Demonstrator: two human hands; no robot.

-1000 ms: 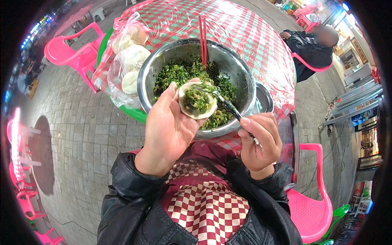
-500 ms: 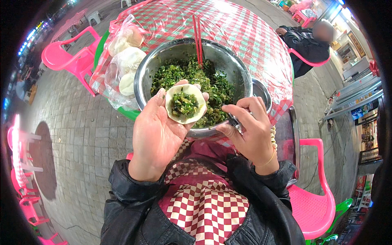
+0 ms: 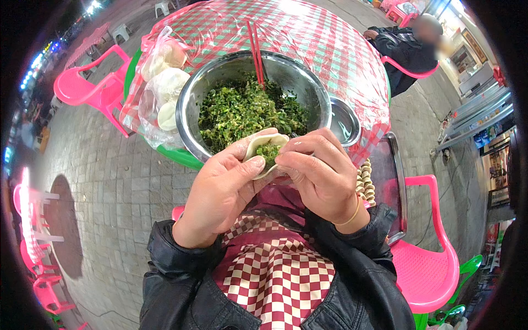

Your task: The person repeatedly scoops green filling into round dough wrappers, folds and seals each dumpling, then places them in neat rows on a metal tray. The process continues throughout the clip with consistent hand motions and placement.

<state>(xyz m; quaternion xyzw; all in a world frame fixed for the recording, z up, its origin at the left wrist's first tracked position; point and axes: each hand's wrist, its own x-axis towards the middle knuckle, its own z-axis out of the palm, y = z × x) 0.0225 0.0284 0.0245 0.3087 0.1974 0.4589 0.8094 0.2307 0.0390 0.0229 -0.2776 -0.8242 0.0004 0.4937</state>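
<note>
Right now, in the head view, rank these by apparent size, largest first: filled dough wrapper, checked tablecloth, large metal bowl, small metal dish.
1. Checked tablecloth
2. Large metal bowl
Unranked: small metal dish and filled dough wrapper; too close to call, both partly hidden.

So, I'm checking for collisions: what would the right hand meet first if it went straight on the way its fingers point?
The right hand would first meet the filled dough wrapper just ahead of it, then probably the left hand, though depth is unclear.
</note>
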